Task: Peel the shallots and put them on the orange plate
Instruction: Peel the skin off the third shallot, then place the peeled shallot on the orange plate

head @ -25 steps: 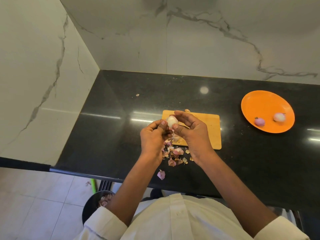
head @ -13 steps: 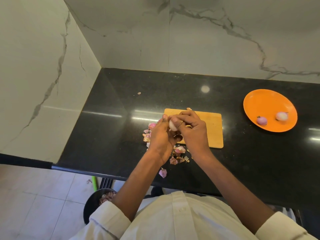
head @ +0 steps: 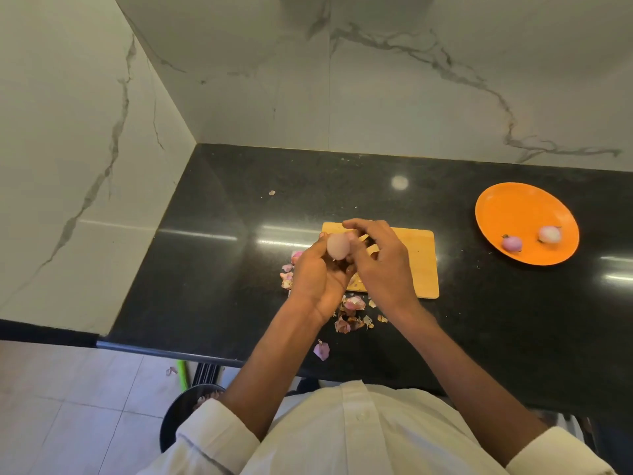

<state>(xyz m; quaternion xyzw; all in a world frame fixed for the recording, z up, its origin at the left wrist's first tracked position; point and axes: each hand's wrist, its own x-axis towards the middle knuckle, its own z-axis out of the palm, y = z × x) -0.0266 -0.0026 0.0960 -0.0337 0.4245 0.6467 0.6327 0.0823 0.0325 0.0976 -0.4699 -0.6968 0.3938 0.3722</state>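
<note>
Pale and nearly bare, the shallot (head: 338, 246) sits pinched in your left hand (head: 317, 275) above the cutting board (head: 423, 265), so skins drop clear. Your right hand (head: 380, 258) curls beside it, picking. Two shallots wait on the orange plate (head: 520, 207).

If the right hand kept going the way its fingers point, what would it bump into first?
Probably the shallot held in the left hand: the right hand points left toward it, fingertips already at it; exact contact is blurred.
</note>
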